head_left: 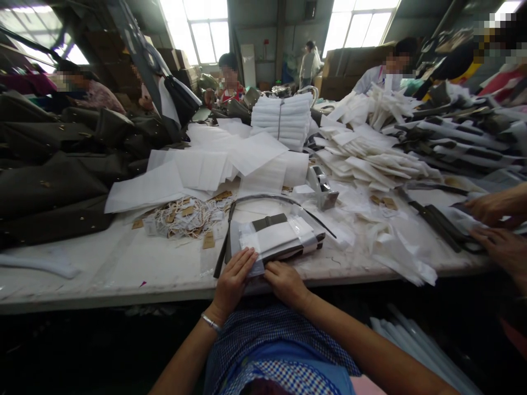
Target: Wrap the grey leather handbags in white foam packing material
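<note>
A folded dark bag (269,220), partly wrapped in white sheet material (275,239), lies near the table's front edge. Its long dark strap (272,196) arches over the far side. My left hand (237,269) lies flat with fingers stretched on the white wrapping at the bundle's near left corner. Beside it, my right hand (285,282) has its fingers curled at the bundle's near edge; their tips are partly hidden. Clear tape seems to shine across the wrapping's right part. A tape dispenser (321,189) stands just behind the bundle.
Stringed tags (185,218) lie in a heap left of the bundle. White sheets (197,167) and a tied white stack (282,118) lie behind. Dark bags (49,175) pile up at left. A co-worker's hands (500,230) handle a dark strapped item at right.
</note>
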